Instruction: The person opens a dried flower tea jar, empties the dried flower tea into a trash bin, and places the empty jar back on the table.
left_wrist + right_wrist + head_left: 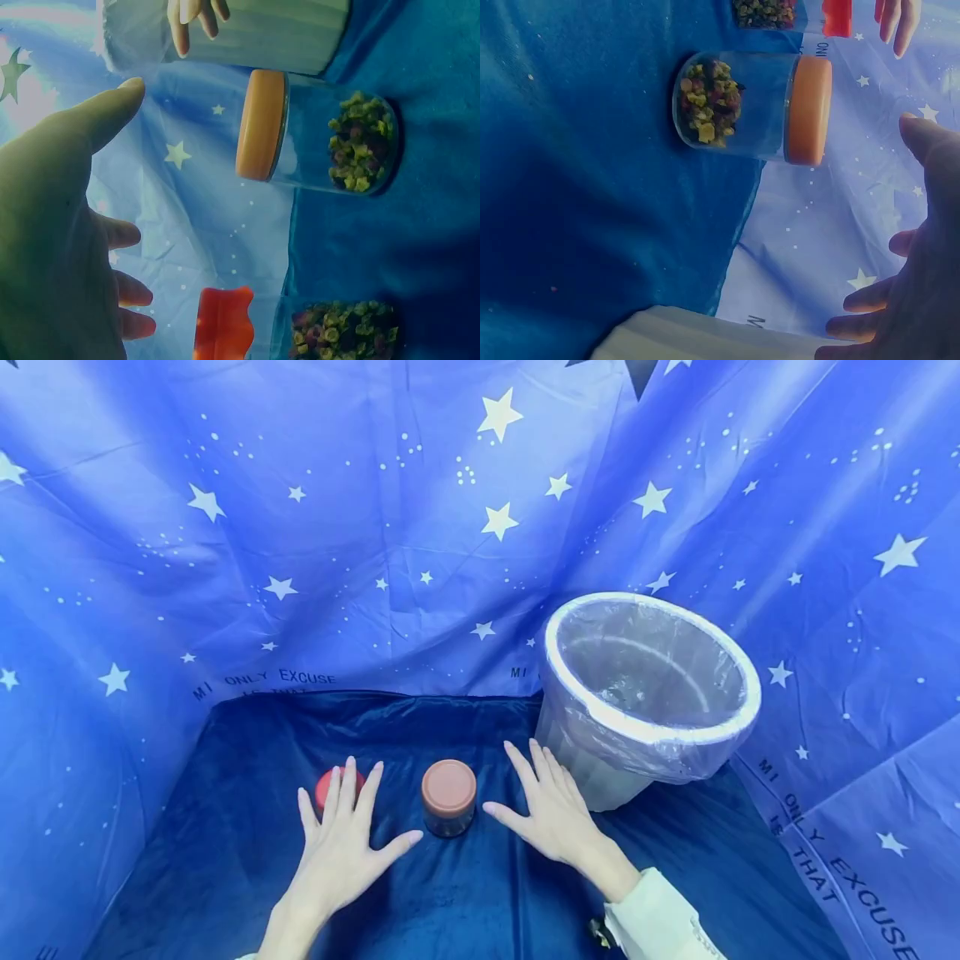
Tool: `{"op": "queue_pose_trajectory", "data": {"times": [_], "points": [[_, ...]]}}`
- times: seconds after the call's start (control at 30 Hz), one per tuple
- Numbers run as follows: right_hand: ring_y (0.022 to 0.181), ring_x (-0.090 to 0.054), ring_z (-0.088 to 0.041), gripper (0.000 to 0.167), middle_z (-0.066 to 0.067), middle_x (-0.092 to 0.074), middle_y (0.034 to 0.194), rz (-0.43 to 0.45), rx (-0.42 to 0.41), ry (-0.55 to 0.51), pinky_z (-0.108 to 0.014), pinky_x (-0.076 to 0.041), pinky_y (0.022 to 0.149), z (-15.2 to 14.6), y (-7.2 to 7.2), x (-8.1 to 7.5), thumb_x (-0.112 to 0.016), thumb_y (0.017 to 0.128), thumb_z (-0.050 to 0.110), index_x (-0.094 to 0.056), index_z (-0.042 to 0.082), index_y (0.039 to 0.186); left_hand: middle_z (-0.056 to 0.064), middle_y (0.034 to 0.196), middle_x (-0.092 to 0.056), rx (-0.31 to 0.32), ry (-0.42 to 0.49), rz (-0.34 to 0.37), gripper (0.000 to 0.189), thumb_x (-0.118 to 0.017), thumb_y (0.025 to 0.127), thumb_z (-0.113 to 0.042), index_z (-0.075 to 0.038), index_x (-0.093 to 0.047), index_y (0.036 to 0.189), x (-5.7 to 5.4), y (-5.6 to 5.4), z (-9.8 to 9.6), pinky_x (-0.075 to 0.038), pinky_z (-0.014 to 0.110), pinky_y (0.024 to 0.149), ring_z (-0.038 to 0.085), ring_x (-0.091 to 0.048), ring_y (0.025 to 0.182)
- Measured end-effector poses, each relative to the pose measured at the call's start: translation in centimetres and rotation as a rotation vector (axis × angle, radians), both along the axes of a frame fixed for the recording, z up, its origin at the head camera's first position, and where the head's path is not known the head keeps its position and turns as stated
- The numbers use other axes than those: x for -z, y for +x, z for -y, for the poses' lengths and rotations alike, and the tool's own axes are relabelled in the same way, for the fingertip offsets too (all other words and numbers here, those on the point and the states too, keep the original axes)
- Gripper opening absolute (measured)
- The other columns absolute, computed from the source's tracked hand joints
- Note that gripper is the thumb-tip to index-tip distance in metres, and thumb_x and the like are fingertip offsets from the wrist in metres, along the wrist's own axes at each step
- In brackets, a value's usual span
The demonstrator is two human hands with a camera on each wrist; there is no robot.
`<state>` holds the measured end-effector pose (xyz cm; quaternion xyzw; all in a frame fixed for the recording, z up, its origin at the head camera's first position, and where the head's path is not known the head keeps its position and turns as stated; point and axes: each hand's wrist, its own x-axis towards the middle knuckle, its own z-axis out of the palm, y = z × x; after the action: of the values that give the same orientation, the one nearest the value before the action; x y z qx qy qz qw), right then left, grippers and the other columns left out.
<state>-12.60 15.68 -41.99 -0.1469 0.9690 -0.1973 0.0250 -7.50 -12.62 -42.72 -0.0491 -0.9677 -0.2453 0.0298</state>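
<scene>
Between my two hands stands a clear glass jar (448,789) with an orange-brown lid. Dried flower buds (362,142) fill the lower part of it, as both wrist views show. My left hand (337,860) hovers with spread fingers over a second jar, whose red lid (325,789) shows partly behind the fingers. In the left wrist view this jar's wavy-edged lid (223,324) and its dried buds (345,332) appear at the bottom. My right hand (553,814), fingers extended, is right of the orange-lidded jar and holds nothing. Neither hand visibly grips anything.
A white bin (592,777) lined with a clear plastic bag stands at the back right, just behind my right hand. Dark blue cloth (465,910) covers the table. A blue curtain with stars (360,527) hangs around the back and sides.
</scene>
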Motion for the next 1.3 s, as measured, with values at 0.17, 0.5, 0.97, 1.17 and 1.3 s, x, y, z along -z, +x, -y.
{"op": "queue_pose_trajectory", "data": {"times": [0.17,0.5,0.97,1.17,1.3], "points": [[0.15,-0.02,-0.046,0.088,-0.022,-0.021,0.162,-0.045,-0.02,-0.007,-0.065,-0.022,0.116,0.2,-0.7,-0.5,-0.054,0.089,0.067,-0.02,0.026,0.158,0.024,0.164,-0.009,-0.005,0.013,0.01,0.101,-0.057,0.081,-0.074,-0.014,-0.026,0.157,-0.3,-0.2,0.7,0.018,0.071,0.11,0.049,-0.005,0.15],[0.15,-0.019,-0.044,0.088,-0.021,-0.022,0.162,-0.035,-0.067,0.008,-0.064,-0.022,0.117,1.8,-2.7,-1.5,-0.053,0.089,0.067,-0.02,0.024,0.158,0.028,0.163,-0.009,-0.071,0.061,0.014,0.104,-0.062,0.08,-0.071,-0.017,-0.02,0.158,-0.3,-0.5,3.2,0.019,0.072,0.109,0.05,-0.007,0.149],[0.15,-0.021,-0.043,0.086,-0.02,-0.024,0.162,-0.02,-0.171,-0.005,-0.061,-0.022,0.118,6.8,-4.4,-1.5,-0.054,0.089,0.065,-0.022,0.024,0.157,0.031,0.159,-0.017,-0.131,0.091,0.031,0.114,-0.071,0.074,-0.067,-0.007,-0.019,0.156,1.7,-0.9,6.1,0.006,0.079,0.107,0.051,-0.017,0.146],[0.15,-0.023,-0.041,0.084,-0.018,-0.026,0.162,-0.009,-0.234,0.036,-0.059,-0.024,0.119,9.6,-4.6,-1.5,-0.05,0.09,0.068,-0.022,0.026,0.157,0.032,0.158,-0.021,-0.16,0.101,0.069,0.117,-0.073,0.073,-0.065,-0.003,-0.018,0.155,3.1,-1.2,7.0,0.002,0.08,0.106,0.05,-0.02,0.146],[0.15,-0.025,-0.039,0.083,-0.017,-0.026,0.162,-0.008,-0.276,0.078,-0.056,-0.024,0.119,11.5,-4.7,-1.1,-0.048,0.09,0.069,-0.022,0.026,0.157,0.031,0.158,-0.024,-0.176,0.123,0.127,0.12,-0.073,0.073,-0.065,0.0,-0.016,0.155,3.8,-1.4,7.6,0.001,0.079,0.107,0.05,-0.023,0.145]]}}
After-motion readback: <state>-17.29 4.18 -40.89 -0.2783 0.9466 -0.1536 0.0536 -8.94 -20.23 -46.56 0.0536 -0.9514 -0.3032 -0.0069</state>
